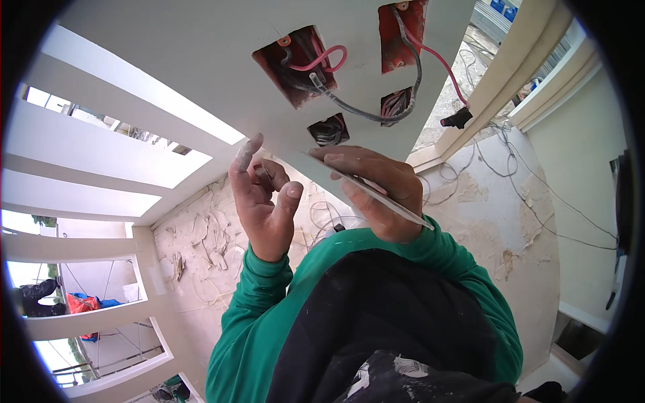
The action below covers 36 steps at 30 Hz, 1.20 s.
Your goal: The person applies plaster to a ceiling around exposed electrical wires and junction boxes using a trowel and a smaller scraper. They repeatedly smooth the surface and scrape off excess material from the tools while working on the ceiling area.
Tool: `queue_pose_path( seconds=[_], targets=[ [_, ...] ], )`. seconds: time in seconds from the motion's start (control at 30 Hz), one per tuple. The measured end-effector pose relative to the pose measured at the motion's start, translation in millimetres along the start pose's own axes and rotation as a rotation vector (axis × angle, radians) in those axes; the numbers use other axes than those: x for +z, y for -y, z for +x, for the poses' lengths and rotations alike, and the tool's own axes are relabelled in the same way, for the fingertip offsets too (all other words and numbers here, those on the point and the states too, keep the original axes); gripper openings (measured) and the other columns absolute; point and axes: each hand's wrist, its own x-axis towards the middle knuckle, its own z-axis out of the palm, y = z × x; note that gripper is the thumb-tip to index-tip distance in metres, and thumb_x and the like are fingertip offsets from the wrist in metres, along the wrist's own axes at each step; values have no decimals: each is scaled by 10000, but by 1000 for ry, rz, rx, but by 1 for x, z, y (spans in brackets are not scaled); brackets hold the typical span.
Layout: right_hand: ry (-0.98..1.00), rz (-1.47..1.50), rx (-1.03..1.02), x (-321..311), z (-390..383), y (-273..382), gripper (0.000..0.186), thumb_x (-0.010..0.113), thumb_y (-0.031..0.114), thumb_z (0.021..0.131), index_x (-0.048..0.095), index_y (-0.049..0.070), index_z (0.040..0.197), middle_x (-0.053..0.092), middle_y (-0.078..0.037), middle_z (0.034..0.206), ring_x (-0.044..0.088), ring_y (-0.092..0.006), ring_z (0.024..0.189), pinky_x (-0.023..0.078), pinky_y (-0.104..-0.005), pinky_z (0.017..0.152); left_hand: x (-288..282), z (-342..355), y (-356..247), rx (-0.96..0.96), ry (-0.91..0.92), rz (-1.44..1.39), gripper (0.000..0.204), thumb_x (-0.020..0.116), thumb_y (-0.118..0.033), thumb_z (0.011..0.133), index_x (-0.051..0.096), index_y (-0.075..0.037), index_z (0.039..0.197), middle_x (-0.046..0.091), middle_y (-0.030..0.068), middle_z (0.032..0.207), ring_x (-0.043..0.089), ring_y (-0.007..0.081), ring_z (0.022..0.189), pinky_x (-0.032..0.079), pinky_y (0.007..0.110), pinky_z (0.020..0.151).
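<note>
Pale wall (353,60) overhead carries 4 cut openings: 2 larger red-lined openings (393,50) above and 2 smaller openings (329,131) below, packed with wires. From the larger pair hang a grey cable (366,115) and a pink wire (449,69), the latter running down to a black lump (457,119). Floor (497,228) behind is scuffed, dusty and crossed by loose cords.

Item held: 1 thin, flat, pale plate (403,213), located in my right hand (396,185). Grip closed on it; fingers lie along the upper side, and part of the hand shows beneath. Plate is seen nearly edge-on.

Governing relation: the plate's long axis slopes from upper left, just below the smaller openings as viewed, to lower right at my right wrist. Its upper-left end points toward my left hand (261,201), with a gap between. Right hand is the nearer, being in contact; left is apart. Whether the plate's far end meets the wall, I cannot tell.

Pose, left: nothing held, palm turned inward, index finger extended upward, thumb raised, remaining fingers partly curled; pale residue on the fingertips. Contact of that index finger with the wall cannot be confirmed. Pose, right: wrist bent, fingers directed up and left. Both forearms rise in green sleeves (252,289).
</note>
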Motion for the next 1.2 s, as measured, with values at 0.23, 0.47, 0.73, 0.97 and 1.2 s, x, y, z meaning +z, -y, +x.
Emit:
queue_pose_path(
  seconds=[0.23, 0.47, 0.73, 0.97, 1.2],
  targets=[
    [538, 341, 408, -10, -15, 3, 403, 704, 312, 911, 669, -17, 1141, 713, -109, 947, 663, -167, 818, 516, -317, 737, -23, -34, -6, -38, 183, -150, 327, 704, -343, 906, 664, -19, 880, 492, 79, 996, 494, 223, 939, 432, 377, 794],
    [211, -52, 330, 10, -28, -21, 433, 734, 198, 872, 604, 57, 1259, 544, -61, 918, 546, -174, 798, 483, -326, 751, -11, -48, 10, -376, 250, -566, 239, 596, -387, 982, 580, -166, 894, 482, 70, 1095, 455, 232, 1073, 373, 389, 970],
    [221, -314, 206, 28, -37, -24, 403, 778, 99, 775, 642, 62, 1153, 499, -86, 1004, 555, -224, 912, 498, -360, 773, -26, -60, 11, -482, 316, -462, 379, 579, -376, 983, 504, -41, 1143, 518, 132, 1173, 492, 224, 1073, 427, 366, 891],
    [21, -267, 91, 53, -32, -21, 213, 639, -42, 870, 554, 6, 1060, 554, -141, 1120, 598, -196, 967, 513, -319, 806, -42, -54, 28, -300, 546, -679, 392, 613, -361, 964, 576, 6, 1098, 450, 211, 1369, 437, 304, 1289, 376, 468, 1043],
    [-356, -159, -29, 59, 52, 20, 204, 618, 29, 953, 573, -48, 1136, 704, -93, 894, 624, -89, 683, 502, -229, 595, -52, -41, 44, -280, 507, -862, 534, 560, -378, 976, 536, 70, 1266, 417, 245, 1393, 410, 433, 1339, 375, 594, 1075]
  ],
)
